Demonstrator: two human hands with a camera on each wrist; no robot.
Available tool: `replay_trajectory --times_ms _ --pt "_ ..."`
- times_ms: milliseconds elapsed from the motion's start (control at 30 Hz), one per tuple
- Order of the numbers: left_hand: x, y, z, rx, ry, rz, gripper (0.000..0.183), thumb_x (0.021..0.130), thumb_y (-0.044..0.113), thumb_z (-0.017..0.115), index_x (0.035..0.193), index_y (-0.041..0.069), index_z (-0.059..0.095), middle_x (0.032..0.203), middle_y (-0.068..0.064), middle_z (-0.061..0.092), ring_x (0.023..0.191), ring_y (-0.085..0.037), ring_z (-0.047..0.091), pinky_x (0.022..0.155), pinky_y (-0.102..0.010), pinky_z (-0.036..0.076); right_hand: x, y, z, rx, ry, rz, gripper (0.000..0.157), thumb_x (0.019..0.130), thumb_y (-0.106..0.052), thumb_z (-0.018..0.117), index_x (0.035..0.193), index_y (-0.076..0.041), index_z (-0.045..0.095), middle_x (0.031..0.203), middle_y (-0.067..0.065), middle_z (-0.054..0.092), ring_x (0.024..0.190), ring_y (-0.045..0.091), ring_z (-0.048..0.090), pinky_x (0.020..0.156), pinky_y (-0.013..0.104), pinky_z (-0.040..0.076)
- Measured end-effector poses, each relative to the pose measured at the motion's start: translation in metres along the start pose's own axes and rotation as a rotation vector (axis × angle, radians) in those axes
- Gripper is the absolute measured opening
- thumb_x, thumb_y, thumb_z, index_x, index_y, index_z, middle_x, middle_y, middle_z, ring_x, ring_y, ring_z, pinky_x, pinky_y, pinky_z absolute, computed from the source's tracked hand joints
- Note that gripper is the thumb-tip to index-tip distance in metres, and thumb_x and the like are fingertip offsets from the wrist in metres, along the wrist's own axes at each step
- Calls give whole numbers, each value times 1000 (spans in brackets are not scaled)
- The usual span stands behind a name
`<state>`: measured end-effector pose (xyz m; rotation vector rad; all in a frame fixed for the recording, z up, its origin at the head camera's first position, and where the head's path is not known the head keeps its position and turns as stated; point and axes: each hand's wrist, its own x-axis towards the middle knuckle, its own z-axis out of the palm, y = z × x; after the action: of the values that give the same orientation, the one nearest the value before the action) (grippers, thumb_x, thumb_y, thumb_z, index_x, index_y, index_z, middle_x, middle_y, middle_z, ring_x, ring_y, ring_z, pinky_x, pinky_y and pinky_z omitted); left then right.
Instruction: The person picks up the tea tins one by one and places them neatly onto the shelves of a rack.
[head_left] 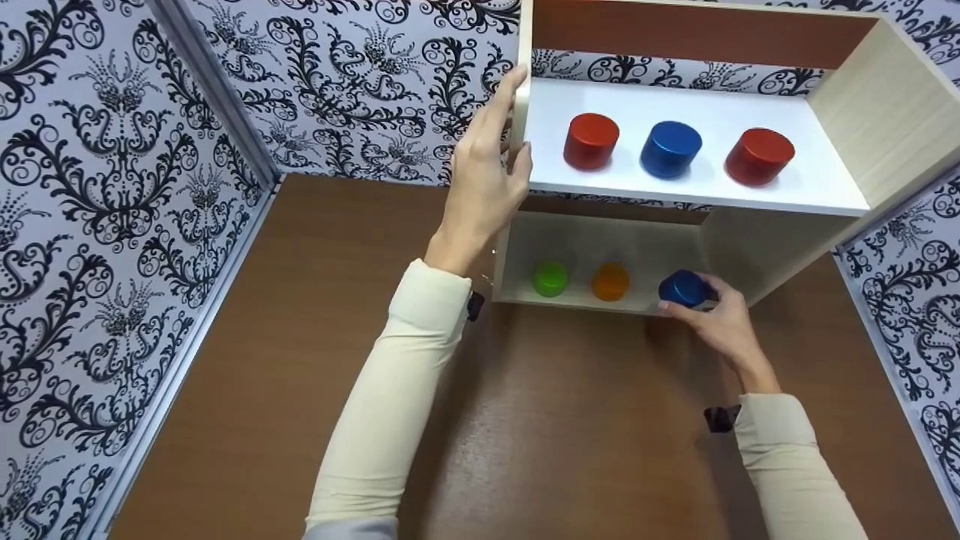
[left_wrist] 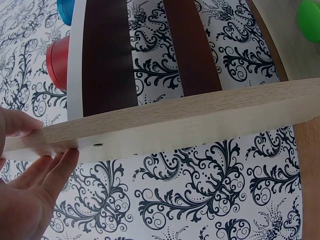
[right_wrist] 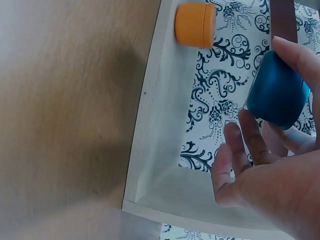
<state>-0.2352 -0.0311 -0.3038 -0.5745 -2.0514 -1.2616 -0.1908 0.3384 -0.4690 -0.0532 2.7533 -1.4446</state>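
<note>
My right hand (head_left: 724,319) pinches a blue round canister (head_left: 684,288) between thumb and fingers, at the front right of the lower shelf. In the right wrist view the canister (right_wrist: 279,91) is tilted, and the other fingers spread below it. My left hand (head_left: 484,169) holds the front edge of the left side panel (left_wrist: 200,112) of the wooden shelf unit, thumb on the inner side and fingers on the outer. On the lower shelf, left of the held canister, stand an orange canister (head_left: 610,282) and a green canister (head_left: 550,278).
The white upper shelf (head_left: 675,105) bears a red canister (head_left: 591,142) on the left, a blue canister (head_left: 670,150) in the middle and another red canister (head_left: 759,157) on the right. The unit stands on a brown table (head_left: 525,420), with patterned panels (head_left: 112,225) behind and beside it.
</note>
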Motion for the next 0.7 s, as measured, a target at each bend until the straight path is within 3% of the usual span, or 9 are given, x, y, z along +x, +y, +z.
replay_trajectory --times_ms 167,300,433,567,700 --pt "0 -1 1 2 -4 4 70 88 -11 63 153 2 40 134 -21 58 121 -24 57 105 -20 48 11 6 0 -24 31 21 82 89 -33 80 147 10 41 139 32 49 117 38 51 82 5 46" --pt "0 -1 1 -2 -5 3 70 88 -11 63 153 3 40 137 -22 57 124 -23 56 109 -23 47 20 14 1 -31 61 41 80 88 -31 81 146 10 43 140 31 50 123 40 50 100 33 51" --pt "0 -1 0 1 -7 -8 71 88 -11 63 153 4 41 137 -21 57 122 -23 57 105 -21 50 27 21 3 -35 73 51 82 87 -29 81 147 10 42 143 34 47 128 46 48 109 58 44" --pt "-1 -1 0 4 -9 -16 71 88 -12 62 153 4 40 135 -20 58 119 -23 57 98 -18 53 31 27 5 -65 71 61 87 86 -31 83 150 9 39 144 35 45 131 50 45 111 63 41" --pt "0 -1 0 0 -12 -16 71 88 -12 62 154 4 40 135 -20 58 119 -23 57 100 -18 51 33 31 7 -91 65 75 86 85 -29 83 150 9 40 143 35 46 131 51 45 112 66 38"
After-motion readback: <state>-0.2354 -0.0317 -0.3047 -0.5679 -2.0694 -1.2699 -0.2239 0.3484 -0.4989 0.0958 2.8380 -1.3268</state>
